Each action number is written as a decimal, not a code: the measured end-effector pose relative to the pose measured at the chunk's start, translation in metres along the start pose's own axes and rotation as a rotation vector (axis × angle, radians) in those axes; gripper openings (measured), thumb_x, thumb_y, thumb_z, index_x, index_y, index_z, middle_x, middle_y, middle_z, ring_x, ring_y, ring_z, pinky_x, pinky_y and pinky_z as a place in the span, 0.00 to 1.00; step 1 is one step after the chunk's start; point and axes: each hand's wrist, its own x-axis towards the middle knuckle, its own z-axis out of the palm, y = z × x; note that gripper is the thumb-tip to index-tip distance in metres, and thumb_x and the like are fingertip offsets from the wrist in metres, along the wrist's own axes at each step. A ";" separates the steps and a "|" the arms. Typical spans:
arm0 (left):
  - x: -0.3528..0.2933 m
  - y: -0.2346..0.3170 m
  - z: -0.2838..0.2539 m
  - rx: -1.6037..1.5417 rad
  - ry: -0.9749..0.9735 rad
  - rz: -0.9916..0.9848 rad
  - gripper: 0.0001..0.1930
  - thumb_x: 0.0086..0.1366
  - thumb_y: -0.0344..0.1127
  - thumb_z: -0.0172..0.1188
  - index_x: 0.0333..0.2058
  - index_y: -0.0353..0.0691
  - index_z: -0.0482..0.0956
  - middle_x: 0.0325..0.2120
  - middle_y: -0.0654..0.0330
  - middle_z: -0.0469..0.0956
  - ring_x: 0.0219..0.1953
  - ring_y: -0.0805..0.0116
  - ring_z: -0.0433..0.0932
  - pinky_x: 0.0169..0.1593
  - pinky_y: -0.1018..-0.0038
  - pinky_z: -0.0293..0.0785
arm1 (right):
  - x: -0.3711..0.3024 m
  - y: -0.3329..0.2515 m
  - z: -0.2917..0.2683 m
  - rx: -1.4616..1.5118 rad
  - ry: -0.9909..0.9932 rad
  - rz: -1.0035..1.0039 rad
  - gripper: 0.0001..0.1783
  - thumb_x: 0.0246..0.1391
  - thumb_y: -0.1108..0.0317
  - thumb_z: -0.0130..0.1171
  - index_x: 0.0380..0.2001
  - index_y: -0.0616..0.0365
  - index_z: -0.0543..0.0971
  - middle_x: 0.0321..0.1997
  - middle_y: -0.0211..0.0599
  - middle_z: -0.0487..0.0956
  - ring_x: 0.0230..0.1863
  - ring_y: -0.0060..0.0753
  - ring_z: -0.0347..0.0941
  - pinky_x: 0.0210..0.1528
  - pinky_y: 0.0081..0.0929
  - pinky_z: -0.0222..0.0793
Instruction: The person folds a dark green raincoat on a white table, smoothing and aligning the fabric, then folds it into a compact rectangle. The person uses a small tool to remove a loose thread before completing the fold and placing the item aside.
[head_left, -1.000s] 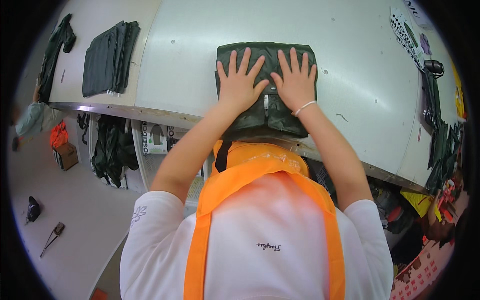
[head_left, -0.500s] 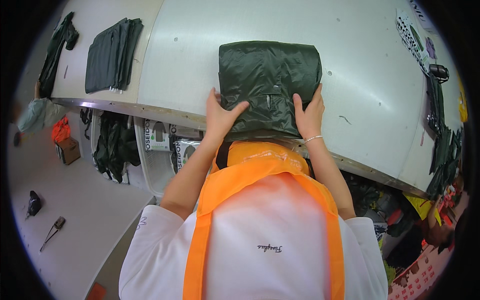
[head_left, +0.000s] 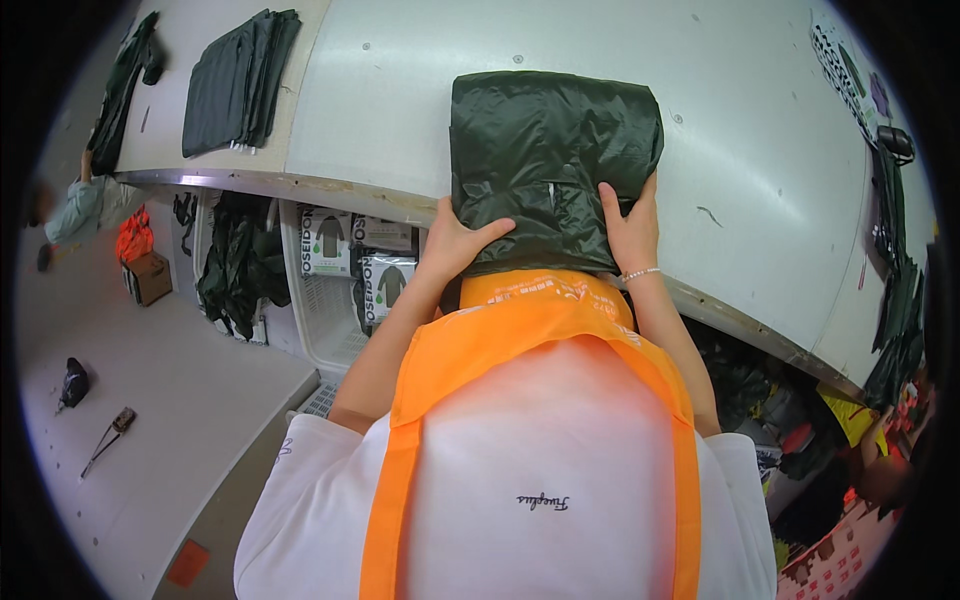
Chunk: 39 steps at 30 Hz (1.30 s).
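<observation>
A folded dark green garment (head_left: 555, 140) with a shiny, creased surface lies at the front edge of the metal table, its near side against my orange apron. My left hand (head_left: 456, 238) grips its near left side, thumb on top and the other fingers hidden beneath or behind the edge. On the opposite side my right hand (head_left: 634, 235) holds the garment the same way, its thumb pressed on the top face and its fingers along the right edge. A small slit or flap shows in the fabric between the thumbs.
A stack of folded dark green garments (head_left: 238, 85) lies at the table's left. Below the edge stands a white basket (head_left: 325, 335) with packaged garments. Dark garments (head_left: 890, 250) hang or lie at the far right. Other people's arms show at both sides.
My left fingers, partly visible beside the garment before, are now tucked at its edge. The right hand keeps its hold. The whole view has shifted slightly.
</observation>
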 end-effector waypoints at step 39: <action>0.268 -0.042 -0.390 0.868 0.845 0.086 0.43 0.53 0.55 0.62 0.60 0.34 0.59 0.63 0.47 0.55 0.65 0.50 0.53 0.64 0.56 0.52 | 0.078 -0.211 0.137 -1.291 -0.365 -0.556 0.19 0.44 0.58 0.59 0.39 0.57 0.80 0.62 0.58 0.61 0.55 0.59 0.58 0.58 0.50 0.49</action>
